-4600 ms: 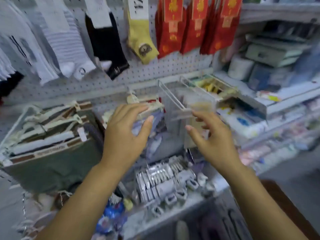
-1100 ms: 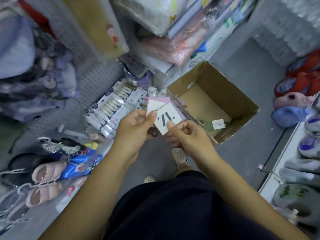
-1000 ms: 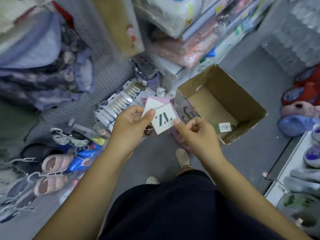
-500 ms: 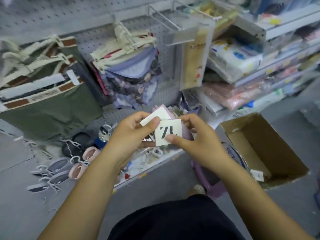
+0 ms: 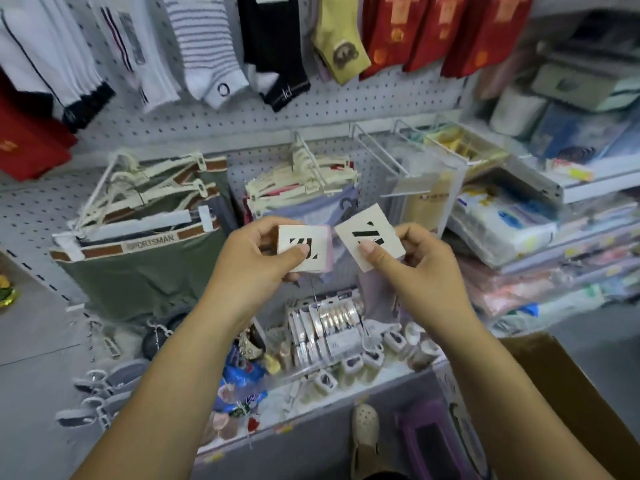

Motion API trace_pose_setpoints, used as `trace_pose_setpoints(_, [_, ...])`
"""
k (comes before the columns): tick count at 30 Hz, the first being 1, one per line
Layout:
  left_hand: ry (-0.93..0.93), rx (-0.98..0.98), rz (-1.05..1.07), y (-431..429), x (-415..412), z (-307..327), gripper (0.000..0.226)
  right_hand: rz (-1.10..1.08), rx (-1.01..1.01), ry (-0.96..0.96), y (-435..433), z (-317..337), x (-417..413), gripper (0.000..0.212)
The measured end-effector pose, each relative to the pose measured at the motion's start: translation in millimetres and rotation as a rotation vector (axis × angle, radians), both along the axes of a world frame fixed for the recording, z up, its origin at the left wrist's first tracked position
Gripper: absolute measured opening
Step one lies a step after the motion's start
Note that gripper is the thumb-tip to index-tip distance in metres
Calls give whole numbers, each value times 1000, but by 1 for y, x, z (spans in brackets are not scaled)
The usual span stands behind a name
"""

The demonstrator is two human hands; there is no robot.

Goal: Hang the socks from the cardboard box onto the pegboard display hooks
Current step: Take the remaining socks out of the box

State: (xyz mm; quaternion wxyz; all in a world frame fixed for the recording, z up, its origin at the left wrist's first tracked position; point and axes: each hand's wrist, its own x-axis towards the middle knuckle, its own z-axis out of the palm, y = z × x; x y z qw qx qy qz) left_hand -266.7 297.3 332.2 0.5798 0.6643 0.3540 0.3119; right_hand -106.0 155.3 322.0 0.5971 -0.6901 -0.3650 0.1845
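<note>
Two square white card labels with black lettering, each clipped on a pair of socks, are up in front of you, one in each of your hands, level with the lower section of the white perforated pegboard.

Along the top of that board hang, from the left, white striped ankle socks, black socks, yellow socks with a brown bear patch and red socks with gold print.

Lower down on the left, olive-green garments on cream plastic hangers hang from the board. Just beside them, your left hand pinches the left label: the thumb presses flat on its front and the fingers curl behind. A strip of pink sock shows along that label's right edge.

The right label is tilted and sits just apart from the left one, not touching it. Your right hand pinches it the same way, thumb on the lower front, fingers folded behind. Pale lilac fabric hangs below this label; its shape is hard to make out.

Behind your right hand, white wire hooks stick out of the board, carrying clear plastic packets. Further right, grey metal shelves hold wrapped packs.

The brown cardboard box sits at the lower right, beside your right forearm; its inside is out of sight.
</note>
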Motion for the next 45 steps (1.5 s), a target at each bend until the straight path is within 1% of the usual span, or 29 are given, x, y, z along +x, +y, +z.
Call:
trace_pose_setpoints(3, [-48, 101, 85, 19, 18, 22, 32, 23, 71, 0, 23, 22, 22, 12])
trace_pose_setpoints(6, [-143, 126, 145, 36, 40, 46, 39, 44, 144, -5, 48, 47, 49, 13])
trace_pose_setpoints(10, [-313, 131, 191, 53, 74, 78, 28, 65, 256, -27, 85, 82, 88, 27])
trace_pose_setpoints(12, [-365, 164, 220, 62, 90, 92, 20, 56, 300, -58, 105, 99, 108, 36])
trace_pose_setpoints(15, [-411, 225, 276, 73, 113, 112, 16, 52, 351, -104, 135, 127, 136, 41])
trace_pose_setpoints(21, [-444, 345, 350, 95, 154, 138, 17, 104, 423, -162, 205, 175, 184, 38])
trace_pose_setpoints(24, [-438, 383, 388, 105, 169, 146, 21, 107, 501, -163, 234, 195, 199, 34])
trace_pose_setpoints(29, [-447, 409, 423, 117, 191, 156, 19, 135, 544, -263, 263, 211, 212, 37])
trace_pose_setpoints(33, [-459, 438, 450, 123, 204, 166, 17, 189, 537, -320, 272, 208, 216, 36])
trace_pose_setpoints(40, [-432, 448, 467, 126, 220, 170, 16, 238, 494, -304, 273, 195, 230, 31])
trace_pose_setpoints(43, [-438, 430, 462, 125, 228, 174, 9, 185, 529, -333, 261, 197, 233, 24])
trace_pose_setpoints(45, [-436, 434, 457, 125, 233, 179, 10, 213, 566, -319, 249, 201, 233, 19])
